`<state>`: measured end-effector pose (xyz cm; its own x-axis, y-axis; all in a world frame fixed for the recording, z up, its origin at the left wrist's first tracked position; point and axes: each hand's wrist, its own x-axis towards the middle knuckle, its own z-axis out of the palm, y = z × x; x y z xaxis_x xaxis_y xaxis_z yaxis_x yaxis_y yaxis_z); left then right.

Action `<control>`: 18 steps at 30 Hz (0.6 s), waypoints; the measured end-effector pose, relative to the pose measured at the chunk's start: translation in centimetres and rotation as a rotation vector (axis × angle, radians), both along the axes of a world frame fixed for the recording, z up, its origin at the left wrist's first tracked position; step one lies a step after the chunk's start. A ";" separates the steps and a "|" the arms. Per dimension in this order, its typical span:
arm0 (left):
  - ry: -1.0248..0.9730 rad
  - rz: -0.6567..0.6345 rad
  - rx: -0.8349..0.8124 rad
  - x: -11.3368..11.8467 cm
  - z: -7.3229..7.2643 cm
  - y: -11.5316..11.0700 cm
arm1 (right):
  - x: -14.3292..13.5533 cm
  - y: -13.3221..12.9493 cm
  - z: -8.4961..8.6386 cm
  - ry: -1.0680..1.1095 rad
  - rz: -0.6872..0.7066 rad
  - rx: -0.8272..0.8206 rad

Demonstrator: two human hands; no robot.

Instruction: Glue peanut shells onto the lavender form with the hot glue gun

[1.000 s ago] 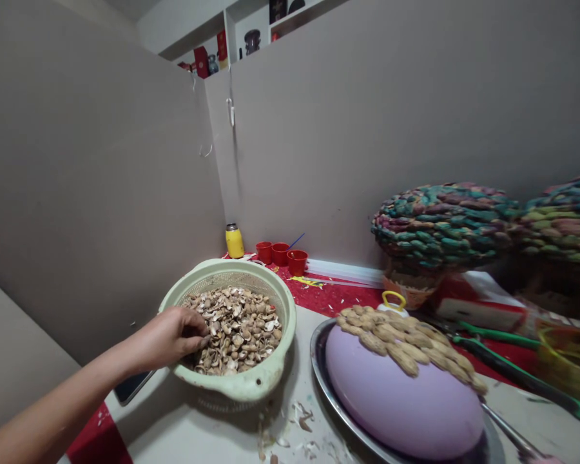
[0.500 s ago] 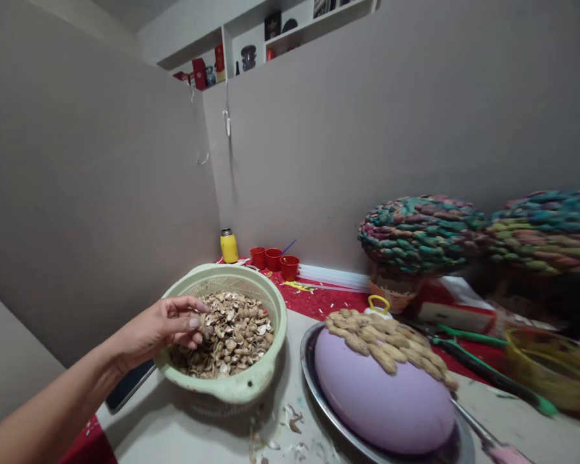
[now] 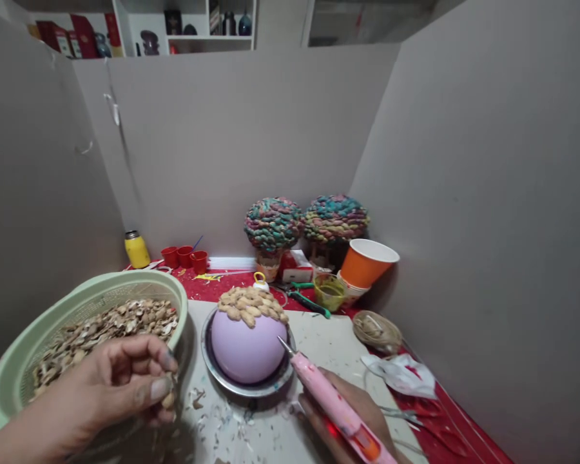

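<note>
A purple balloon-like ball (image 3: 246, 348) rests in a round metal dish (image 3: 217, 376), its top covered by peanut shells (image 3: 251, 303). My left hand (image 3: 125, 380) is pinched on a small shell piece (image 3: 168, 399), in front of the green basket (image 3: 181, 309) that holds many shells (image 3: 140, 319). My right hand (image 3: 338, 412) is wrapped round a pink glue gun (image 3: 326, 393). The gun's metal tip is near the ball's right side; whether it touches cannot be told.
Behind stand two colourful shell-covered trees (image 3: 273, 225), red cups (image 3: 199, 261), a yellow bottle (image 3: 136, 250) and green-handled pliers (image 3: 309, 303). At right are an orange paper cup (image 3: 367, 263), a twine roll (image 3: 377, 332) and scissors (image 3: 418, 419).
The view has swung right. My left hand has left the basket's shells and now holds a piece in front. My right hand has come into view with the pink glue gun.
</note>
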<state>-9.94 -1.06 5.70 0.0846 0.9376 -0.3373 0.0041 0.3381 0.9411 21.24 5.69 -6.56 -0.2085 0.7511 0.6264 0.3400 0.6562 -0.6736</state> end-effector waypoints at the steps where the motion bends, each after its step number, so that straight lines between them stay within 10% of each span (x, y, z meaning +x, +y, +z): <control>1: -0.003 -0.006 0.013 0.8 0.1 0.4 | -0.1 -0.2 0.5 -0.023 0.030 0.010; 18: -0.348 -0.016 0.116 13.0 -4.1 1.7 | -0.3 -2.3 2.0 0.324 0.194 -0.559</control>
